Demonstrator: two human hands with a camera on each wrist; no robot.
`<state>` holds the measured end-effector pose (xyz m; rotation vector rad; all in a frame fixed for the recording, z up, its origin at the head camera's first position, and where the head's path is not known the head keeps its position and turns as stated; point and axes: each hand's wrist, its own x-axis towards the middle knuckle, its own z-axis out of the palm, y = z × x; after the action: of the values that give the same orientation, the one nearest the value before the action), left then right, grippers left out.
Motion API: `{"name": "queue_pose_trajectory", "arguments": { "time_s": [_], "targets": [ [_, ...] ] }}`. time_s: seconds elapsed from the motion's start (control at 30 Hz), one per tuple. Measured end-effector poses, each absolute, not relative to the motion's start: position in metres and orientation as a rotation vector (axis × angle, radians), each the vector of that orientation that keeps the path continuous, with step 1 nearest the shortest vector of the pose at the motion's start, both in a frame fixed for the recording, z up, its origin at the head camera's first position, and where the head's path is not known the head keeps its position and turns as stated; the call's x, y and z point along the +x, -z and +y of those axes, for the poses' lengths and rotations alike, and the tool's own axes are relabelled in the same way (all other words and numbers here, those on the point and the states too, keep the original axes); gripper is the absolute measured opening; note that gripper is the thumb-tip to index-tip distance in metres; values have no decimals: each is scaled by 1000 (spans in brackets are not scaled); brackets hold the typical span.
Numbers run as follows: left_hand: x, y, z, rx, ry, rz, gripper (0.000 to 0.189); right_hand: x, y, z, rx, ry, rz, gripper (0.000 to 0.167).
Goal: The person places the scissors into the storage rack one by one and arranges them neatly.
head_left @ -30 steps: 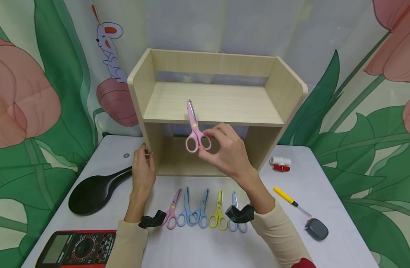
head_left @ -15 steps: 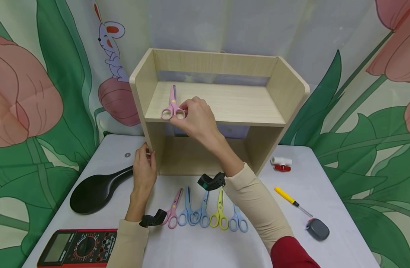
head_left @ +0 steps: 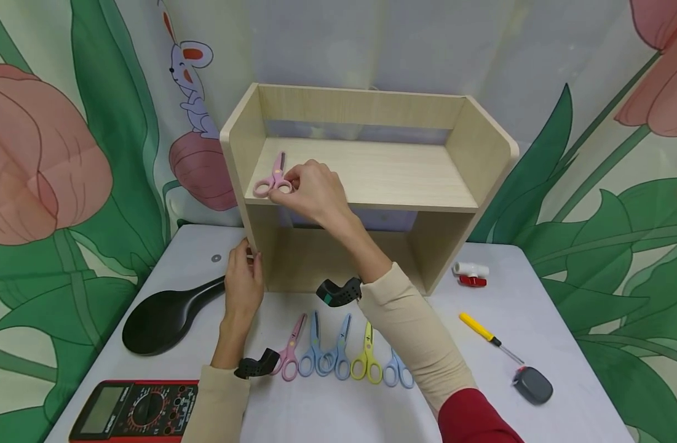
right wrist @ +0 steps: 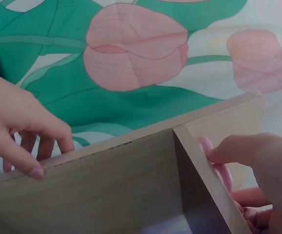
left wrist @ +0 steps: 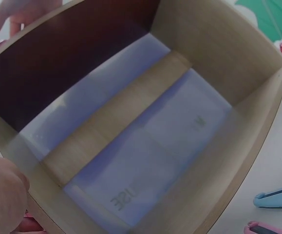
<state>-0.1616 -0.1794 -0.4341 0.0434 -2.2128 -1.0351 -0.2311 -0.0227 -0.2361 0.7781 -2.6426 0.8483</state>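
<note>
A pink pair of scissors (head_left: 270, 179) lies at the front left of the upper board of a wooden shelf unit (head_left: 371, 175), blades pointing to the back. My right hand (head_left: 288, 183) pinches its handle loops; the right wrist view shows the scissors (right wrist: 219, 168) beside the fingers (right wrist: 238, 148). My left hand (head_left: 251, 253) grips the front edge of the unit's left side panel low down, its fingers (right wrist: 36, 146) on the outer face. Several more scissors lie in a row on the table: pink (head_left: 291, 360), two blue (head_left: 326, 357), yellow (head_left: 367, 362), blue (head_left: 398, 374).
On the white table (head_left: 537, 307) lie a black paddle spoon (head_left: 166, 315), a red multimeter (head_left: 133, 411), a small washer (head_left: 216, 258), a white and red valve (head_left: 470, 274), a yellow screwdriver (head_left: 484, 335) and a grey tape measure (head_left: 532, 385). The lower compartment (left wrist: 141, 146) holds nothing.
My right hand carried the pink scissors from in front of the shelf up and left onto the upper board, then slid them further left. The left hand stayed on the side panel.
</note>
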Motion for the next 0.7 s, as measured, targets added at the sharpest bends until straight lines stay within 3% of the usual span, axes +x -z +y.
{"name": "queue_pose_trajectory", "arguments": {
  "time_s": [0.23, 0.6, 0.7],
  "targets": [
    [-162, 436, -180, 29, 1017, -2212, 37, -231, 237, -27, 840, -751, -2649, 28],
    [-164, 434, -180, 3, 1026, -2195, 36, -221, 239, -19, 824, -749, -2589, 59],
    [-163, 435, -179, 14, 1022, -2193, 35, -213, 246, -3, 876, -735, -2429, 58]
  ]
}}
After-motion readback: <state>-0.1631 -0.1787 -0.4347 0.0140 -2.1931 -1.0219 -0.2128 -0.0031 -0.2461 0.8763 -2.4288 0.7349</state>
